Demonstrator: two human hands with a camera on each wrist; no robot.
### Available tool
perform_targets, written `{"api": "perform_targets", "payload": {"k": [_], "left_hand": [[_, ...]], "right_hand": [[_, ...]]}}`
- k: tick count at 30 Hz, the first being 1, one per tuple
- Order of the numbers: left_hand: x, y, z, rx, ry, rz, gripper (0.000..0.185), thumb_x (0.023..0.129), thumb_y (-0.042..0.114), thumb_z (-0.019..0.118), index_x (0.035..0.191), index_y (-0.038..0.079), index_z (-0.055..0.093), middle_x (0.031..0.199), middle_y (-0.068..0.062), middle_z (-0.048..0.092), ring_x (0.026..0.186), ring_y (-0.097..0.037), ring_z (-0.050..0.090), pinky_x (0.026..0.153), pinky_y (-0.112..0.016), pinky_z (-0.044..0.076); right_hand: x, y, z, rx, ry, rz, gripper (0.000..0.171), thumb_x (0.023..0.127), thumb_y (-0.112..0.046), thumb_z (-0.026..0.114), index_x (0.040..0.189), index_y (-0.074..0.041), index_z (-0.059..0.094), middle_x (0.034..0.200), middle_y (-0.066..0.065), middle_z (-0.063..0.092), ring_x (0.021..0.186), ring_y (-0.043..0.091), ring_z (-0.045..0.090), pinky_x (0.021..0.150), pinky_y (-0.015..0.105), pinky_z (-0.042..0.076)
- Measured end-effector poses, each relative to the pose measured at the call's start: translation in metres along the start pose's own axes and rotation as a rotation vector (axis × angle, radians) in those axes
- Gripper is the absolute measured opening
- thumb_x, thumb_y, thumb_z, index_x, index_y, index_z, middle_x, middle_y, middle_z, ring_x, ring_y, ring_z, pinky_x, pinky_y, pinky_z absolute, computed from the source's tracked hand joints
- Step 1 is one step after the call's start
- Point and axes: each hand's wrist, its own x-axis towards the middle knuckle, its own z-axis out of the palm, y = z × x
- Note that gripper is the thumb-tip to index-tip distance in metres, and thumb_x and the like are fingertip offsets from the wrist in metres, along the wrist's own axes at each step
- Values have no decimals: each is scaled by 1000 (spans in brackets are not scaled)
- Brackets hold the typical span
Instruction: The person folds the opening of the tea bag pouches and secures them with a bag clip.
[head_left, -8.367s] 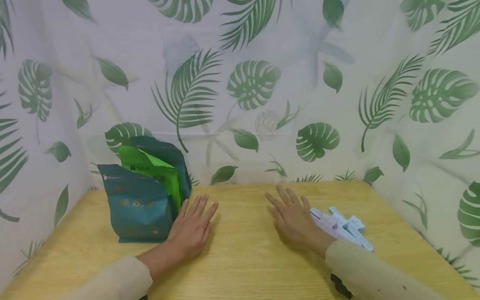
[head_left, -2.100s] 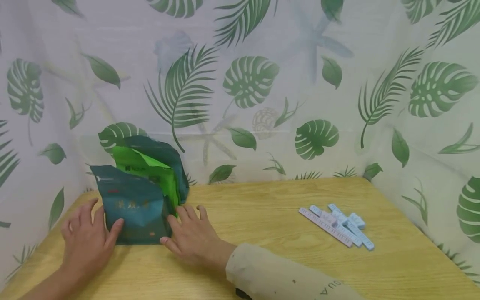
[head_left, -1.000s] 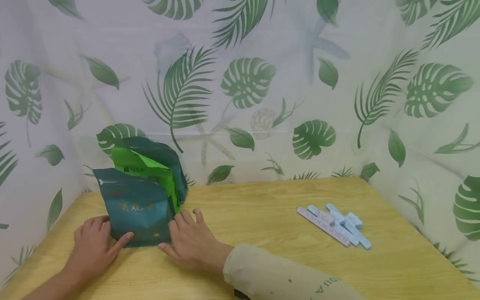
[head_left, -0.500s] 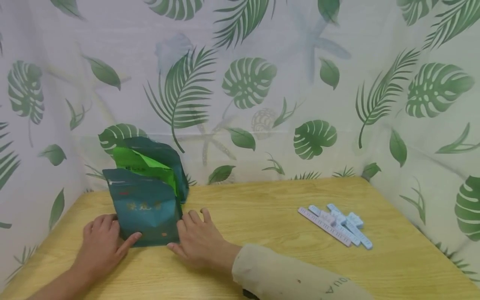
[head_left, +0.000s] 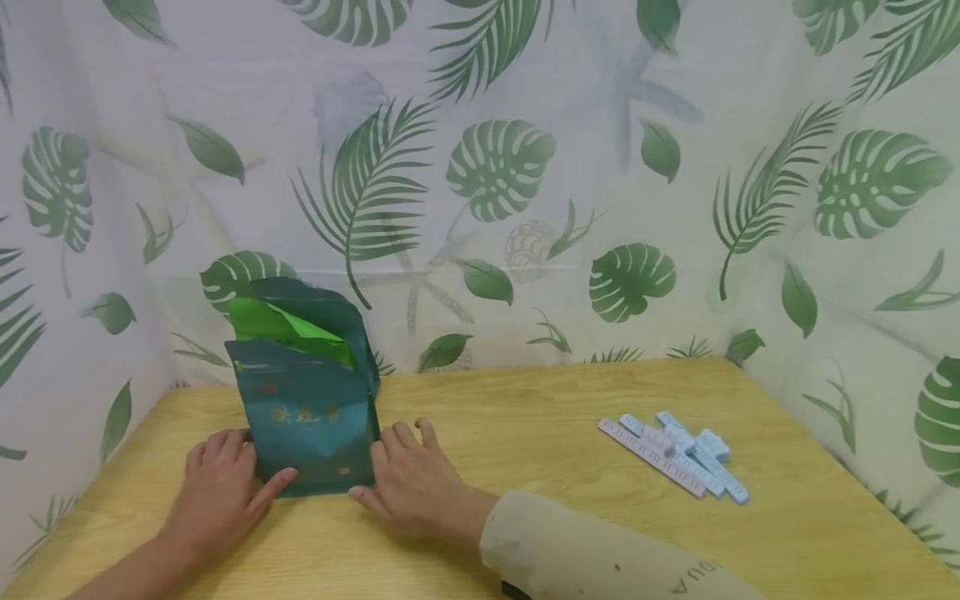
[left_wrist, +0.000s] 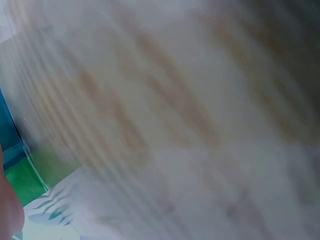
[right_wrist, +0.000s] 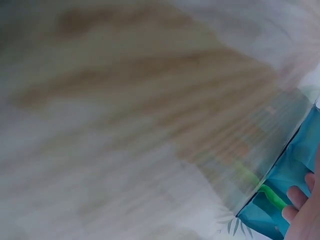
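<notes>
Head view: stack of teal and green foil pouches upright at the table's back left, steadied between left hand and right hand, fingers straight, flat against the front pouch's lower corners; pale blue clips well apart, right. Left wrist view: blurred; only teal-green pouch edge. Right wrist view: blurred; fingertips touching teal pouch, contact hidden from above.
</notes>
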Motion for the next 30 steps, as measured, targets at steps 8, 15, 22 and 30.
{"api": "perform_targets", "payload": {"k": [8,15,22,30], "left_hand": [[-2,3,-2,-5,21,64,62,97,49,60,104,-12,61,118,-28,57,115,-44,47,94,-62,34],[3,10,3,-25,8,106,52,97,46,62,93,-6,60,116,-26,56,115,-43,48,96,-62,35],[10,20,5,-67,-2,102,43,98,40,63,93,-3,59,112,-22,56,111,-41,48,98,-60,33],[12,25,6,-64,15,127,43,96,38,65,96,-4,59,113,-22,56,111,-40,48,98,-60,34]], "right_hand": [[-4,5,2,13,-9,10,54,105,-56,27,108,-12,57,117,3,57,115,21,49,108,51,32],[-13,17,2,60,-34,17,53,106,-55,29,111,-10,57,118,5,58,117,22,49,108,52,32],[-20,26,3,55,-9,15,51,105,-54,32,108,-11,57,114,4,58,113,22,51,105,53,34],[-23,30,6,59,3,28,52,105,-54,32,111,-9,56,115,5,59,113,23,51,105,52,34]]}}
